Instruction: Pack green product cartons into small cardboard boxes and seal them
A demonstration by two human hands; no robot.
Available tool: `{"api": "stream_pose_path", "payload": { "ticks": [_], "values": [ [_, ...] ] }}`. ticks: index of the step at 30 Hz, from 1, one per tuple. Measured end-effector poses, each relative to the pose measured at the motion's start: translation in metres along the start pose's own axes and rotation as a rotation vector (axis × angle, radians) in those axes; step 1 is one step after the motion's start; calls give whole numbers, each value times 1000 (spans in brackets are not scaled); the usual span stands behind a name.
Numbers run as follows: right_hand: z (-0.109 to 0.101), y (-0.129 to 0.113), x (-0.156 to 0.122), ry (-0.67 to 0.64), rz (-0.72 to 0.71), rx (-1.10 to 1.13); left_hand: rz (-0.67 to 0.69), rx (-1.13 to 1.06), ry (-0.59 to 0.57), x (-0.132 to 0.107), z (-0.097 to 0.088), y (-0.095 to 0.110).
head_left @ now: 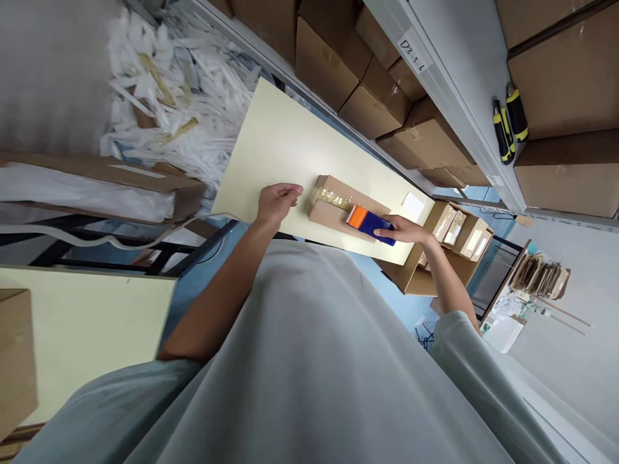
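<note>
A long brown cardboard box (pixel 333 221) lies on the cream tabletop, with shiny yellowish clear tape (pixel 333 198) along its upper face. My right hand (pixel 403 229) grips a blue-and-orange tape dispenser (pixel 370 223), which rests over the box's near right part, orange end to the left. Just off the left end of the box is my left hand (pixel 276 203), apart from it. Its fingers are curled and pinched together; whether anything small is between them is hidden.
Beyond the cream table (pixel 271 142), shelves hold brown cartons (pixel 333 58). Yellow-and-black cutters (pixel 503 132) lie on the upper shelf. An open carton (pixel 416 274) with smaller boxes stands at the table's right end. White scrap strips (pixel 188 96) are heaped at the left.
</note>
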State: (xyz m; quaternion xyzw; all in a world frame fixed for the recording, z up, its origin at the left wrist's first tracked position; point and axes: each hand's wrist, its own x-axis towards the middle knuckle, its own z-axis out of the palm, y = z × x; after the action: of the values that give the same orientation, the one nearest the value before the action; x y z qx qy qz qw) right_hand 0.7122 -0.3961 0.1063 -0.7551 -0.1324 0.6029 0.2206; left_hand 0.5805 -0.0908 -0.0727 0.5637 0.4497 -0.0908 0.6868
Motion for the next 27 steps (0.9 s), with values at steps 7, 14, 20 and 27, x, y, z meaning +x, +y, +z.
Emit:
{"api": "stream_pose_path", "payload": {
  "ticks": [7,14,20,27],
  "values": [
    [6,-1,0,11,-8,11,-106,77,-123,12,18,-9],
    [9,5,-2,29,-45,35,229,358,-127,-10,8,19],
    [11,19,10,-40,-146,121,291,414,-36,-37,25,20],
    [9,40,0,-69,-162,86,197,360,73,-30,27,8]
  ]
}}
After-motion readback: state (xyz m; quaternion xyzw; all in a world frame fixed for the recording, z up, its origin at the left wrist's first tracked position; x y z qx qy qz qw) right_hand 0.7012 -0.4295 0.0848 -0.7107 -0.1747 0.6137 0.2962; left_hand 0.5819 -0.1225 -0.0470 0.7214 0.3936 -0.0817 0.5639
